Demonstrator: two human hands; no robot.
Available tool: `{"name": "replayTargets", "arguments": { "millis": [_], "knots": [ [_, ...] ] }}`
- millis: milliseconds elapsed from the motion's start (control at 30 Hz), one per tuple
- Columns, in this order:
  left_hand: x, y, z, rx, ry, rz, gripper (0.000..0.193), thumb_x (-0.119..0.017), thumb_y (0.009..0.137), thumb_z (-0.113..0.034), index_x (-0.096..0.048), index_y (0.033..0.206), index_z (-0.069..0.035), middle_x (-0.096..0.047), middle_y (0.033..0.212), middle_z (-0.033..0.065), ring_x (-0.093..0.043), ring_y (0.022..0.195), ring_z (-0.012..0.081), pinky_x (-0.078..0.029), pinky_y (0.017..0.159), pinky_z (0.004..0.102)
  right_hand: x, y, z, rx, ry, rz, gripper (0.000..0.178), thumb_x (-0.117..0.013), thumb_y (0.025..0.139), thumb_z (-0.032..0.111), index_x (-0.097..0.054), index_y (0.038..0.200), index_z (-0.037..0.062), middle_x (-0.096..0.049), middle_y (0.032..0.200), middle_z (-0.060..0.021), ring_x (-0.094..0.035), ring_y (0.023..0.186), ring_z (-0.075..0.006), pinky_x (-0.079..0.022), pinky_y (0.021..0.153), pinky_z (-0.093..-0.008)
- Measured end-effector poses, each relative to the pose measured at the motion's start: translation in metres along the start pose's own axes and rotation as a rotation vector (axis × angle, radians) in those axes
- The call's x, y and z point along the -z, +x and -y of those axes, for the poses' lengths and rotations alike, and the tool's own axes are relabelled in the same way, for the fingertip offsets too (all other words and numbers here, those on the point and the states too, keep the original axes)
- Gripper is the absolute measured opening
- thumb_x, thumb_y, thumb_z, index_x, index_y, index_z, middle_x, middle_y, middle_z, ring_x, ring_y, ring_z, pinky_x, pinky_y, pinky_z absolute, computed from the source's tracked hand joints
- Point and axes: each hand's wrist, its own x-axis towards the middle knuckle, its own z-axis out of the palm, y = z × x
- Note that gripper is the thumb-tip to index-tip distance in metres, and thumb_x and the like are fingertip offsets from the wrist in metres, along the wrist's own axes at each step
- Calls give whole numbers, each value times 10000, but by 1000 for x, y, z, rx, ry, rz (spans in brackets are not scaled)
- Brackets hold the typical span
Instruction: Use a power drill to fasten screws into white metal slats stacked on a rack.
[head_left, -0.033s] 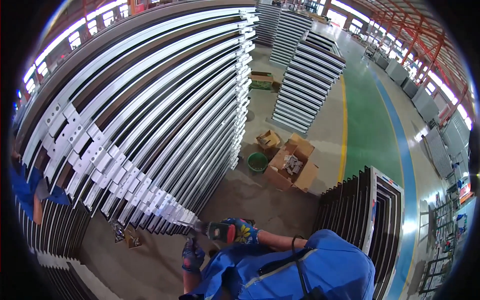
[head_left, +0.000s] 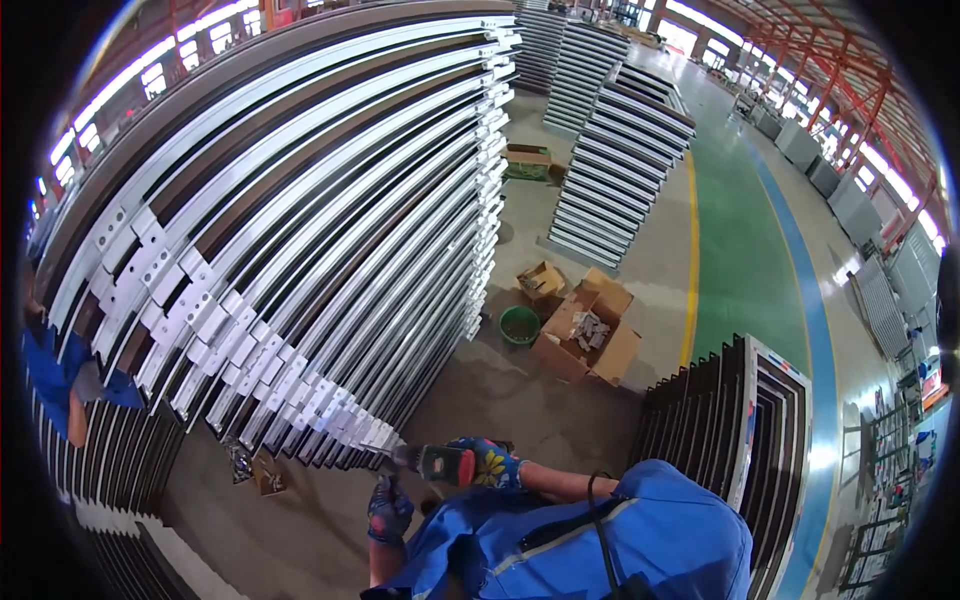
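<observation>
At the left rim, a co-worker's arm point(head_left: 76, 410) in a blue sleeve is beside the stack point(head_left: 330, 230), above a row of dark frames point(head_left: 115, 465). The stack of silver-edged frames fills the left half; metal hinges point(head_left: 205, 325) line its near edge, down to the lowest corner. Just below that corner, the gloved left hand point(head_left: 389, 512) is raised with fingers bent; whether it grips anything, I cannot tell. The drill point(head_left: 440, 464) points left at the corner, contact unclear, with the gloved right hand point(head_left: 492, 464) closed around it. Brown floor point(head_left: 500, 395) runs from the stack's right edge to the bucket point(head_left: 519, 325), the open box point(head_left: 588, 335) and, farther right, more frames point(head_left: 690, 415). Beyond a yellow line point(head_left: 691, 250) lies a wide green lane point(head_left: 738, 240).
</observation>
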Motion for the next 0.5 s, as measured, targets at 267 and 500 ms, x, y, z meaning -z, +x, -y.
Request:
{"name": "replayTargets", "arguments": {
  "millis": [267, 500],
  "knots": [
    [-29, -10, -4, -138, 111, -170, 93, -543, 907, -220, -537, 867, -137, -457, 653, -46, -387, 526, 63, -324, 441, 207, 22, -2, -41, -149, 113, 110, 357, -452, 902, 23, -439, 1256, -17, -525, 1230, -118, -553, 1079, -205, -441, 964, -331],
    [0, -2, -9, -199, -107, 191, 53, -575, 886, -186, -570, 856, -142, -490, 690, -51, -391, 539, 55, -321, 451, 186, 18, -9, -20, -7, -217, 160, 523, -665, 733, -14, -519, 1231, 49, -565, 1209, -90, -541, 1111, -171, -402, 985, -306]
  ]
}}
